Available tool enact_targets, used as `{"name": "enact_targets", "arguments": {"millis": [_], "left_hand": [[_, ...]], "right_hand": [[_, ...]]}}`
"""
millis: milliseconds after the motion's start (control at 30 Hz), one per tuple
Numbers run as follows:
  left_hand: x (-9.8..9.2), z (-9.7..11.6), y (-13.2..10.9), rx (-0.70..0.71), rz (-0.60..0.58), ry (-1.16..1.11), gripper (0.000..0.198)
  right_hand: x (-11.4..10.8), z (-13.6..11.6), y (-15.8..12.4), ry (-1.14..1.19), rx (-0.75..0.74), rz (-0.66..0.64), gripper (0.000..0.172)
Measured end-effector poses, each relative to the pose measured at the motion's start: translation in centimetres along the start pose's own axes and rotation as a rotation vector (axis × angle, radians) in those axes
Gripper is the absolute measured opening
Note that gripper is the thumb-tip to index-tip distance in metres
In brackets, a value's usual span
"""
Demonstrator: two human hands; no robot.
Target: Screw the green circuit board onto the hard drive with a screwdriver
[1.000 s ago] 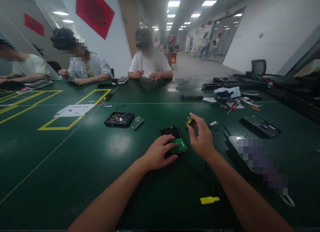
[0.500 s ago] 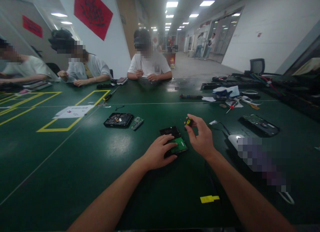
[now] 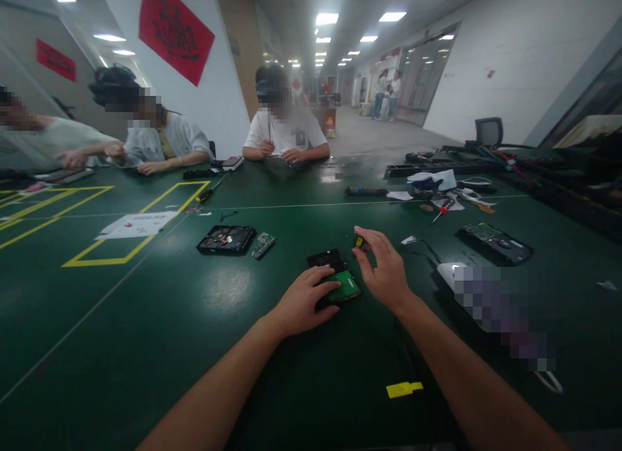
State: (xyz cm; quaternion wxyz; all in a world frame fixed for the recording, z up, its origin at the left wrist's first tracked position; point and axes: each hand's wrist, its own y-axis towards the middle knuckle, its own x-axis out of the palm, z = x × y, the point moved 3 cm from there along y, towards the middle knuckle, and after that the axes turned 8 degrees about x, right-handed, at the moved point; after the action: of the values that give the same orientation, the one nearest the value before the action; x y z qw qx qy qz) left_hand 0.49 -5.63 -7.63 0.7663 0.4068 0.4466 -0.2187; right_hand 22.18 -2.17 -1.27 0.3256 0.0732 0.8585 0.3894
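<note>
A black hard drive [image 3: 326, 259] with a green circuit board [image 3: 346, 285] facing up lies on the green table [image 3: 146, 334] in front of me. My left hand [image 3: 304, 302] rests flat on its near left side, fingers spread over the board. My right hand [image 3: 383, 269] hovers just right of the drive. Its fingertips pinch the yellow and black handle of a small screwdriver [image 3: 358, 242] held over the drive's far right corner.
Another opened drive [image 3: 225, 238] and a loose circuit board [image 3: 263, 244] lie to the left. A third drive [image 3: 493, 241], tools, cloths and cables sit at the right. A yellow tag [image 3: 404, 389] lies near me. Three people sit across the table; yellow floor-style markings [image 3: 136, 240] at left.
My right hand has come down a little with the screwdriver, closer to the drive. My left hand stays on the drive. The view has shifted slightly.
</note>
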Motion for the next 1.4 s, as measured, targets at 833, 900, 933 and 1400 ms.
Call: {"name": "enact_targets", "arguments": {"millis": [833,900,933,1400], "left_hand": [[0.13,-0.17,-0.04,0.015,0.004,-0.006,0.050],[0.09,-0.13,-0.03,0.010,0.009,-0.004,0.049],[0.08,-0.11,-0.02,0.009,0.012,-0.006,0.049],[0.03,-0.18,0.08,0.017,0.012,-0.019,0.049]], "right_hand": [[0.05,0.46,-0.01,0.044,0.029,-0.020,0.048],[0.00,0.44,0.01,0.029,0.036,0.006,0.045],[-0.06,0.46,0.03,0.015,0.040,0.025,0.044],[-0.10,0.36,0.12,0.011,0.049,-0.008,0.049]]}}
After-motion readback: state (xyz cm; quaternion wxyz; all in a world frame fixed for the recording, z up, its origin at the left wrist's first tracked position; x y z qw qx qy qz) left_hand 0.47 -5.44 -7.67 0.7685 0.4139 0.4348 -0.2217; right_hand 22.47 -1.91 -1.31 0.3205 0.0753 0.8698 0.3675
